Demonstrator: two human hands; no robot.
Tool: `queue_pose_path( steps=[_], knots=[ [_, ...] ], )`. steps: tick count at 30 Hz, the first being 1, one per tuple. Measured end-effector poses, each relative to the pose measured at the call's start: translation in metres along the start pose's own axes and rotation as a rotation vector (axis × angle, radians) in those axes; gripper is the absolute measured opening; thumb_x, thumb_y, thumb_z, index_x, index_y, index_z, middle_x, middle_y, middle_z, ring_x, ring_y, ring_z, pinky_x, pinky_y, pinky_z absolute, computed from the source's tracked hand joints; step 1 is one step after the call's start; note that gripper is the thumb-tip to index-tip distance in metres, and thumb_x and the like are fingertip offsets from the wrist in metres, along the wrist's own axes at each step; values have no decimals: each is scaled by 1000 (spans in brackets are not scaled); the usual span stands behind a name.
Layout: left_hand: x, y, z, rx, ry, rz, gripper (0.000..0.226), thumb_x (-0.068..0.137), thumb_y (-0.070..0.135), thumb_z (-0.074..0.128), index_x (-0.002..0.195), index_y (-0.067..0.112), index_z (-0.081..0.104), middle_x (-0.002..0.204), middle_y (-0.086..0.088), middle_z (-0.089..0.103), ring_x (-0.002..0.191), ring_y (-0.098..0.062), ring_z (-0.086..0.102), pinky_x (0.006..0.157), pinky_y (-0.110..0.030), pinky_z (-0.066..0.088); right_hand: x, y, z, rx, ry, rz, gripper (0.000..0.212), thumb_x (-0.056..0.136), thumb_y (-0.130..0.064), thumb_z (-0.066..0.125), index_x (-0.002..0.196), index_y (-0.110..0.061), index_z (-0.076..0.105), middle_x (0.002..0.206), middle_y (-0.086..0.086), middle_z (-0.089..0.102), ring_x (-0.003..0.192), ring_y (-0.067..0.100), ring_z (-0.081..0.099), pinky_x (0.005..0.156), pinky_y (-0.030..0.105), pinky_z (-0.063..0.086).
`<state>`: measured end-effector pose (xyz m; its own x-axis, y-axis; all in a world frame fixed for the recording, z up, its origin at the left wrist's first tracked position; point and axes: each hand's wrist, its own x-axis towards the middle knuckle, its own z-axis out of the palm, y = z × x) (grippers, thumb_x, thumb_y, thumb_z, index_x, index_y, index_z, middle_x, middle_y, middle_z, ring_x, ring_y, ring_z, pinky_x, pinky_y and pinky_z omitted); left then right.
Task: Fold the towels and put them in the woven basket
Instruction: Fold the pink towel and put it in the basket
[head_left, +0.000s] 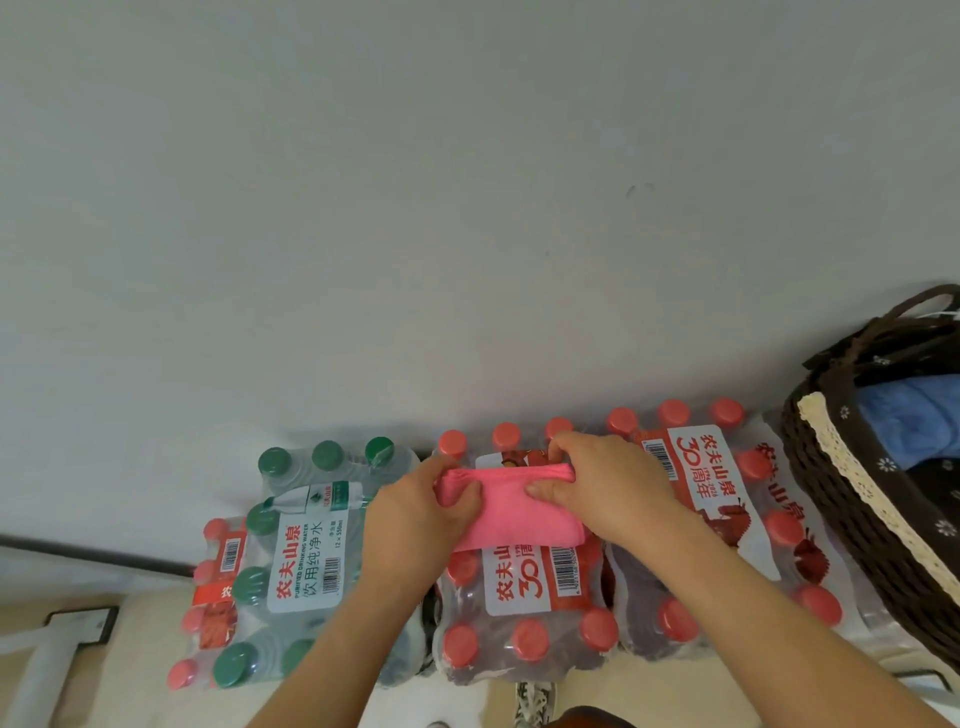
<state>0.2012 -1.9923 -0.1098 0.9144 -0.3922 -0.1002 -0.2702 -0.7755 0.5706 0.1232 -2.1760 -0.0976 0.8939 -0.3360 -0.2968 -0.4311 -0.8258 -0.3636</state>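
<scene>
A small pink towel (511, 512), folded into a compact pad, is held above a shrink-wrapped pack of red-capped bottles (524, 597). My left hand (415, 514) grips its left end, thumb on top. My right hand (608, 488) pinches its right end and far edge. The dark woven basket (852, 525) with a cream lace trim stands at the right edge. A blue towel (904, 421) lies inside it.
Several packs of bottled water stand against a white wall: a green-capped pack (306, 551) on the left, red-capped packs (727, 509) in the middle and right. My shoe (535, 701) shows on the pale floor below.
</scene>
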Motion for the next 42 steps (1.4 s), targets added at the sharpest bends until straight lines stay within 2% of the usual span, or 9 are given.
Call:
queue_pose_path(
  steps=[4,11,17,24,29,32,35,39,42],
  knots=[
    [4,-16,-2,25,-56,28,36,78,50,67,109,34,67,88,6,57,82,-12,58,69,-25,45,3,6,0,48,-118,-123,51,84,-55,59,129,-31,54,120,-3,49,113,17,49,95,35,43],
    [10,-12,-33,-309,-488,-106,26,76,27,78,100,27,67,90,6,71,82,-7,67,82,-31,55,-5,-3,-25,-3,-184,-269,29,81,-31,66,108,-31,54,106,-10,57,96,10,52,83,32,46],
    [-10,-17,-34,-153,-48,392,40,61,16,88,86,36,63,88,14,54,78,-3,52,66,-8,39,-40,1,-4,-90,333,-457,44,75,-21,72,117,-21,60,107,-6,61,97,16,57,80,35,50],
    [-48,-61,-7,44,-95,662,42,59,22,85,93,28,62,98,14,50,87,-8,51,69,-22,48,-86,11,59,-106,388,-383,45,67,-9,79,108,-16,62,108,-1,57,93,18,53,73,32,52],
    [-55,-64,-14,-41,-155,590,29,78,55,60,89,32,73,90,18,52,84,-1,51,72,-14,44,-107,3,70,-97,400,-302,28,83,-26,65,108,-16,65,108,-2,58,91,18,55,71,35,52],
    [-57,-56,-10,-136,-124,405,14,76,41,71,76,31,62,82,13,52,74,-3,52,62,-18,42,-111,-6,67,-51,395,-214,32,90,-40,49,99,-19,72,100,-6,63,85,15,58,68,37,52],
    [-56,-50,-7,-294,-189,148,42,67,24,81,91,29,47,87,6,53,77,-10,53,64,-24,43,-104,-13,59,21,397,-93,35,91,-45,47,86,-19,71,84,-7,67,75,15,61,65,37,51],
    [-50,-51,-12,-240,-327,138,58,68,26,81,117,32,51,99,6,53,86,-12,53,69,-27,42,-102,-28,50,4,277,93,53,84,-41,66,130,-30,43,96,-8,65,88,18,62,74,37,52],
    [-50,-49,-12,-140,-292,199,43,66,26,82,100,27,54,96,6,49,90,-15,50,72,-29,39,-99,-36,44,-88,181,155,70,84,-41,67,143,-31,30,118,0,56,109,22,54,92,39,45]
  ],
)
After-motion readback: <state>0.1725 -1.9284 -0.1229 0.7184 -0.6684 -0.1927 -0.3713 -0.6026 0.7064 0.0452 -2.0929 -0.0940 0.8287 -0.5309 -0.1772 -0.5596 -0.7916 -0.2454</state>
